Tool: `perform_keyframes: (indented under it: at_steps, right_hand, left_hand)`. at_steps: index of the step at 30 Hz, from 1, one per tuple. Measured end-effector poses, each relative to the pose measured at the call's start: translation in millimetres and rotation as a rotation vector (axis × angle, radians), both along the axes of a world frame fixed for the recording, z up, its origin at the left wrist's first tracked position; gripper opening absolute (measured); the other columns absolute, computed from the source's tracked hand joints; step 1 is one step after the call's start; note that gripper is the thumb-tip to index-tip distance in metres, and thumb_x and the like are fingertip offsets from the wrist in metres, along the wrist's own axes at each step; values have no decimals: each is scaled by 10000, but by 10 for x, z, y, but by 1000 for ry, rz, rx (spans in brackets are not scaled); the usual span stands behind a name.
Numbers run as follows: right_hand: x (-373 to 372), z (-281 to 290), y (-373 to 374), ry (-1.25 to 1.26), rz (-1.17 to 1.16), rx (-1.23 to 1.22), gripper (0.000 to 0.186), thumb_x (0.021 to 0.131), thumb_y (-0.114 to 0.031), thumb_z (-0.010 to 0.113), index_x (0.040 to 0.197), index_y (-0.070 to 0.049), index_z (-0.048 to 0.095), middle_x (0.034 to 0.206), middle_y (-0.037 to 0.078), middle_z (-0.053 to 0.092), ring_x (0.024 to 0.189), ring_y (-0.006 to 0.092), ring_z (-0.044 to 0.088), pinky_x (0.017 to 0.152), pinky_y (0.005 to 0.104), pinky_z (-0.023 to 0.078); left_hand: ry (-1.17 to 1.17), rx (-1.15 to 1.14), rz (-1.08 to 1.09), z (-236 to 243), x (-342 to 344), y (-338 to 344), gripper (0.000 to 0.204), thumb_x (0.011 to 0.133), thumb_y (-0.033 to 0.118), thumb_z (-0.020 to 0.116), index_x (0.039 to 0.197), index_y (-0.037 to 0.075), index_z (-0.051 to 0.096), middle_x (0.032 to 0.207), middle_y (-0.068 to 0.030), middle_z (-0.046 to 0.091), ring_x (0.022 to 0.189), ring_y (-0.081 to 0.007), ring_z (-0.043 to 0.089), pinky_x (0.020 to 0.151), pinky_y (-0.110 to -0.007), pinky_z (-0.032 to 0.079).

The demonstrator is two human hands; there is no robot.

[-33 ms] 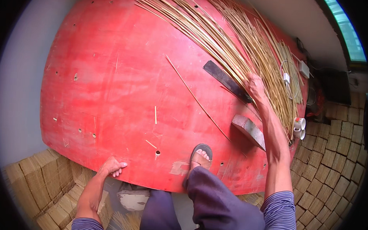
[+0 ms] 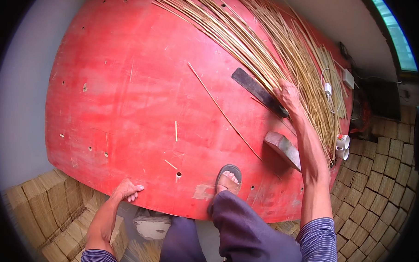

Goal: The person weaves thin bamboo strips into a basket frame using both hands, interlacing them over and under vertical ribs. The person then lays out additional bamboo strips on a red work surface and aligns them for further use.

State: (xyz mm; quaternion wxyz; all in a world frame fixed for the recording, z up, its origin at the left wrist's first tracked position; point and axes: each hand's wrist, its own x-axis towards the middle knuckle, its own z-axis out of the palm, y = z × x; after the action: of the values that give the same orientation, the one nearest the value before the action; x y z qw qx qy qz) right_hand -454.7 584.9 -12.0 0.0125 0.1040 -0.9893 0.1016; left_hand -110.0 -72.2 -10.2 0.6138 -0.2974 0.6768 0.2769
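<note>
My right hand (image 2: 288, 96) is closed around the near ends of a bundle of thin bamboo strips (image 2: 231, 37), which fan away to the far edge of the red board (image 2: 127, 100). Just left of that hand lies a flat dark blade (image 2: 255, 88), its black handle end under the wrist. My left hand (image 2: 128, 190) rests on the board's near edge with fingers curled in; nothing shows in them. A single long strip (image 2: 221, 110) lies alone mid-board.
A second pile of strips (image 2: 308, 65) covers the board's right side. Near my right forearm sit a grey stone block (image 2: 282, 149) and two white mugs (image 2: 342, 141). My sandalled foot (image 2: 228, 178) is on the board. Stacked tan bundles (image 2: 374, 178) stand at right, more (image 2: 41, 203) at left.
My right hand has shifted very slightly to the left, still on the strips. My left hand has stayed in place.
</note>
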Motion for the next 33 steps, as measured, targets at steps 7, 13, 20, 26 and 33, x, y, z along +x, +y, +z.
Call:
perform_keyframes:
  at_steps: [7, 13, 20, 26, 33]
  right_hand:
    - [-287, -517, -65, 3, 6, 78, 128, 860, -147, 559, 832, -25, 584, 774, 241, 626, 773, 449, 626, 675, 554, 481]
    - [-255, -168, -51, -64, -54, 160, 97, 801, -54, 523, 754, -44, 608, 782, 225, 640, 768, 428, 643, 656, 534, 481]
    - [-258, 242, -121, -79, 87, -119, 105, 843, -59, 563, 756, -12, 529, 685, 192, 535, 649, 357, 558, 596, 466, 428]
    - [237, 1090, -264, -122, 172, -357, 181, 857, -42, 595, 769, -4, 441, 653, 118, 403, 594, 232, 429, 564, 394, 361]
    - [1092, 1987, -655, -220, 222, -495, 138, 844, 67, 642, 964, 9, 608, 778, 116, 586, 692, 229, 581, 613, 362, 454]
  left_hand:
    - [-27, -31, 65, 1, -39, 57, 488, 897, 399, 738, 607, 14, 665, 552, -109, 651, 415, -179, 595, 398, -314, 472]
    - [21, -8, 83, -125, 22, 20, 497, 889, 404, 754, 604, 8, 661, 551, -107, 649, 407, -172, 586, 389, -313, 465]
    - [39, -42, 74, 52, 120, 32, 502, 888, 415, 750, 609, 5, 670, 563, -115, 661, 409, -174, 589, 390, -319, 459]
    - [57, -28, 14, -8, 41, 65, 502, 890, 416, 739, 606, 10, 660, 550, -109, 647, 406, -181, 584, 390, -327, 460]
    - [66, -5, 36, -6, 64, 32, 492, 905, 391, 725, 605, 8, 654, 545, -112, 643, 401, -184, 580, 392, -333, 466]
